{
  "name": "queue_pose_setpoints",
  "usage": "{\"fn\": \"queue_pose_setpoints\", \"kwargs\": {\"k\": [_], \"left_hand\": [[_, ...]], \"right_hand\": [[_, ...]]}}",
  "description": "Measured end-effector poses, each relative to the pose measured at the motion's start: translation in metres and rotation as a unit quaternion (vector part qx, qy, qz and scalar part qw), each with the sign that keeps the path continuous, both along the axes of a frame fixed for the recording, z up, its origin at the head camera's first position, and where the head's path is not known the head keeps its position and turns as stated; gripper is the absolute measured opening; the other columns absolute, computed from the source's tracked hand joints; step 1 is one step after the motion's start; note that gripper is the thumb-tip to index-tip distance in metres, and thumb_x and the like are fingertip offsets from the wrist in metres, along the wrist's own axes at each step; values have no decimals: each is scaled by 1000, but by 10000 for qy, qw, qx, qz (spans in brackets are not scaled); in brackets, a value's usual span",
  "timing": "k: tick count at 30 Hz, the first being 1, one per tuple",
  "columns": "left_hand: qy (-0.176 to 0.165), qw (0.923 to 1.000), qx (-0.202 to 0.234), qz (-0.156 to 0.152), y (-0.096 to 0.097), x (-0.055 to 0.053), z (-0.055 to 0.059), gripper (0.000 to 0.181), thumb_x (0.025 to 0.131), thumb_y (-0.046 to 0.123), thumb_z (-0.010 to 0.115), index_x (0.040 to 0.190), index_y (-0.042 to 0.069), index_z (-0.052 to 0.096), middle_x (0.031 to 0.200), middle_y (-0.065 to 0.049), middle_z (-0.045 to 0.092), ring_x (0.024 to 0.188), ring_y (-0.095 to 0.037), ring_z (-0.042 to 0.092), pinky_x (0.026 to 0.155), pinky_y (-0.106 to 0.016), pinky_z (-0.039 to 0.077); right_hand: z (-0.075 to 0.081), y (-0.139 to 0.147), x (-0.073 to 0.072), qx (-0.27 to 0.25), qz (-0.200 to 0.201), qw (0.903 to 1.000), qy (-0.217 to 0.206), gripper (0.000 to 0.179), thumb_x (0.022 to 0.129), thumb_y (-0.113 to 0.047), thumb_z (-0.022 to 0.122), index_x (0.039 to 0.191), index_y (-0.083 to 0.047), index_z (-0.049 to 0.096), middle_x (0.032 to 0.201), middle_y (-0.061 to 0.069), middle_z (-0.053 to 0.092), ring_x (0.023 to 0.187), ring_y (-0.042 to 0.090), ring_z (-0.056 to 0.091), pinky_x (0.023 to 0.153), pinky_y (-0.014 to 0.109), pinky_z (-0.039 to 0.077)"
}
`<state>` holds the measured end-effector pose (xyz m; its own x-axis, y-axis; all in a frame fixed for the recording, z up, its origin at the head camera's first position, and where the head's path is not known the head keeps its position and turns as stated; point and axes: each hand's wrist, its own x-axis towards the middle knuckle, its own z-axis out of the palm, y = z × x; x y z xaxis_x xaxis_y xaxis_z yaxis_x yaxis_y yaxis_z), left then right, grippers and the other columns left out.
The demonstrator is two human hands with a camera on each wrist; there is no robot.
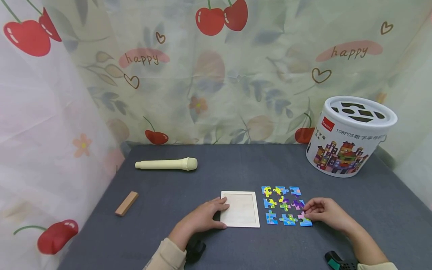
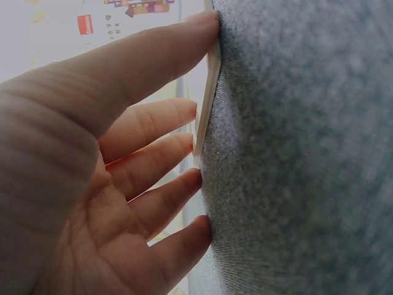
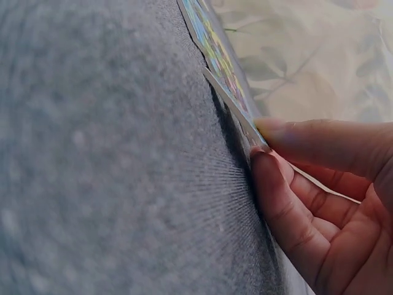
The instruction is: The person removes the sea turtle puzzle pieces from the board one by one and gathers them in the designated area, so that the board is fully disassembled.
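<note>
A square, pale wooden puzzle tray (image 1: 240, 210) with a raised rim lies on the dark table. My left hand (image 1: 206, 215) rests at its left side, thumb by the near corner and fingers spread along the edge without curling round it. Loose jigsaw pieces (image 1: 284, 206) in blue, yellow, pink and purple lie in rough rows right of the tray. My right hand (image 1: 325, 213) pinches the near-right puzzle piece (image 1: 306, 221) between thumb and finger. In the right wrist view this puzzle piece (image 3: 236, 107) is tilted, its held edge raised off the cloth.
A cream toy microphone (image 1: 165, 164) lies at the back left, with a wooden block (image 1: 126, 203) nearer on the left. At the back right stands a white lidded bucket (image 1: 349, 138). A printed curtain (image 1: 216, 93) hangs behind the table (image 1: 216, 172).
</note>
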<state>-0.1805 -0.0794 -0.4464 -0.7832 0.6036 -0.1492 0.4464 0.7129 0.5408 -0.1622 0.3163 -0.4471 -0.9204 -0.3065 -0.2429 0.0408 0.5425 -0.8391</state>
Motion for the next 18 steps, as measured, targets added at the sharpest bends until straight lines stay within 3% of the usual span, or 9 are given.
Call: {"fn": "queue_pose_setpoints", "kwargs": {"k": [18], "left_hand": [[-126, 9999, 62, 14, 0, 0, -1, 63, 79, 29, 73, 135, 11, 50, 149, -6, 37, 140, -26, 29, 110, -48, 28]], "right_hand": [[0, -3, 1, 250, -109, 9995, 139, 31, 86, -20, 66, 101, 6, 60, 85, 6, 60, 71, 7, 54, 62, 24, 50]]}}
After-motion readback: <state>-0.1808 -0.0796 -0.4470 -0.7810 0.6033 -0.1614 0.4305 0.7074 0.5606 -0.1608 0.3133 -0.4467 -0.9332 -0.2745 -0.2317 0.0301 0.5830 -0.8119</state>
